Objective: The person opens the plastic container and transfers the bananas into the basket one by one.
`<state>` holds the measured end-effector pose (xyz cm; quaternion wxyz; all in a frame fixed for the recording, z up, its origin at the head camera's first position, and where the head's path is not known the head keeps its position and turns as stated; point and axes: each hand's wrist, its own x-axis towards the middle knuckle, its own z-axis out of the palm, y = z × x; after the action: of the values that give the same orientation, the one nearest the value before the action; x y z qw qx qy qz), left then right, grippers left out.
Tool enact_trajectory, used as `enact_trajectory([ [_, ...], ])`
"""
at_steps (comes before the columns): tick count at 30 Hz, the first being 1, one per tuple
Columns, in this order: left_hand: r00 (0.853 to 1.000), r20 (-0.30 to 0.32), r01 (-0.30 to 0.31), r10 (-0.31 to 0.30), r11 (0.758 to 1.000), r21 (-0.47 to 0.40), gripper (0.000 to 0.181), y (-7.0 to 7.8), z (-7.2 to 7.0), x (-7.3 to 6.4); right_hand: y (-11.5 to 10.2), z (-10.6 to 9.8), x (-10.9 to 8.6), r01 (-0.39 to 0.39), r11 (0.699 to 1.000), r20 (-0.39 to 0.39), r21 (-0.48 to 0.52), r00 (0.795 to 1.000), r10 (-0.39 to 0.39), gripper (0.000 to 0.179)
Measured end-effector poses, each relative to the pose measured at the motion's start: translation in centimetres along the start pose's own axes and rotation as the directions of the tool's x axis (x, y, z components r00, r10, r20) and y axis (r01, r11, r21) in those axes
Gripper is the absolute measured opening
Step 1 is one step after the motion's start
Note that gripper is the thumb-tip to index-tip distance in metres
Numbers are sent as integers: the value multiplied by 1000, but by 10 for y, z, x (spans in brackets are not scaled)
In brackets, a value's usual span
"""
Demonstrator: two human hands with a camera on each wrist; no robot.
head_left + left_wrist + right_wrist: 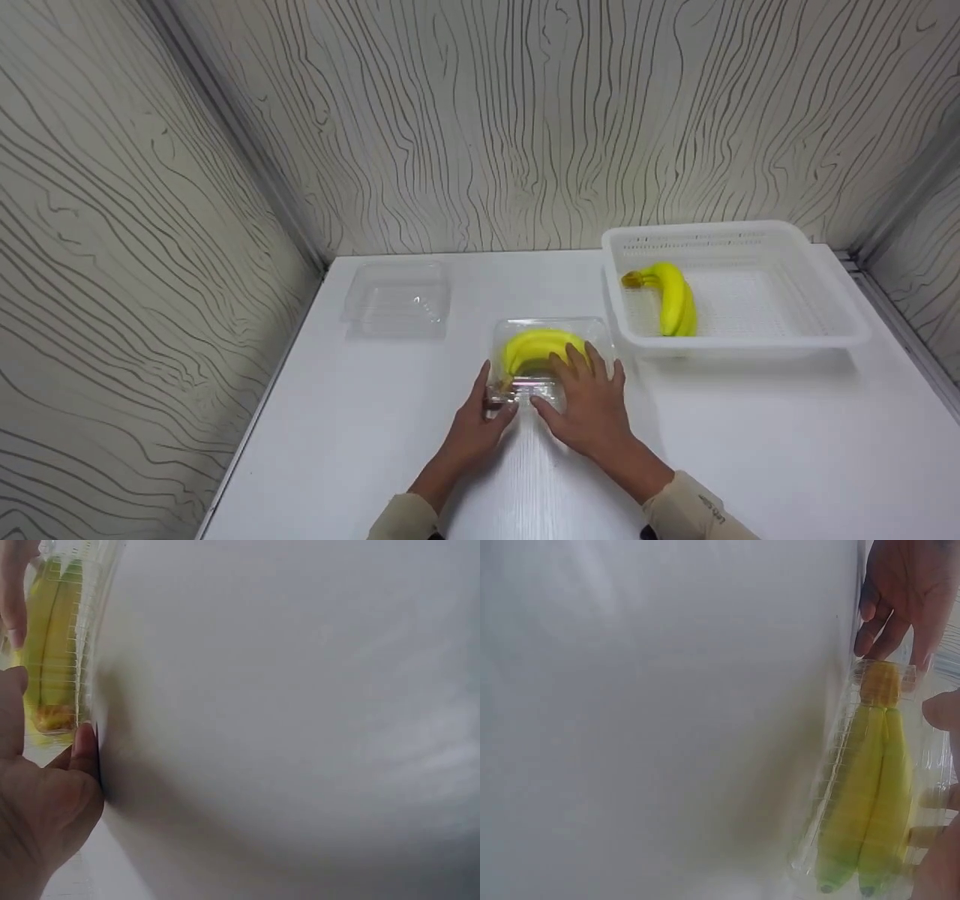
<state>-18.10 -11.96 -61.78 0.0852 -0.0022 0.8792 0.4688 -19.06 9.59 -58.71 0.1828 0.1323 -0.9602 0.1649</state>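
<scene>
A clear plastic clamshell container [516, 325] stands on the white table with a bunch of yellow bananas [536, 345] inside. My left hand [476, 427] holds its front left corner, the fingers along the left side and the thumb at the front. Spread over the lid are the fingers of my right hand [592, 409], with the thumb near the front edge. Through the clear wall in the right wrist view, the bananas [877, 787] show brown stem ends toward the left hand [911, 592]. Part of the bunch is hidden under my right fingers.
At the back right a white plastic basket [750, 343] holds another bunch of bananas [677, 304]. A second clear container [397, 300] lies at the back left. Wood-patterned panels [480, 127] close off the table's back and sides.
</scene>
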Motion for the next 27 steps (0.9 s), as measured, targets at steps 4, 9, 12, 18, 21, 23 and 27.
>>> enact_trajectory([
  [4, 1000, -2, 2, -2, 1000, 7, 92, -1, 0, -1, 0, 1, -1, 12, 1000, -20, 20, 1000, -12, 68],
  [9, 1000, -4, 2, -2, 1000, 2, 95, -2, 1, -1, -1, 0, -1, -5, 999, 5, 38, 1000, 5, 70],
  [12, 1000, -11, 1, -1, 1000, 6, 95, -2, 2, -1, -1, -1, -2, -12, 999, 22, 34, 1000, 12, 71],
  [18, 1000, -8, -3, 3, 1000, 4, 93, 0, 2, -1, 1, -1, -3, -10, 1000, 24, 23, 1000, 9, 71],
  [21, 1000, -14, 3, -3, 1000, 1, 94, 1, 2, -2, 1, -1, -2, -5, 1000, 25, 23, 1000, 4, 71],
  [23, 1000, -18, 7, -7, 1000, -2, 95, 0, 2, -2, 1, 0, -2, -4, 1000, 27, 22, 1000, 3, 72],
  [27, 1000, -6, 4, -5, 1000, -19, 96, 3, 1, -1, 1, 0, -2, 10, 1000, 4, 8, 1000, -10, 70],
])
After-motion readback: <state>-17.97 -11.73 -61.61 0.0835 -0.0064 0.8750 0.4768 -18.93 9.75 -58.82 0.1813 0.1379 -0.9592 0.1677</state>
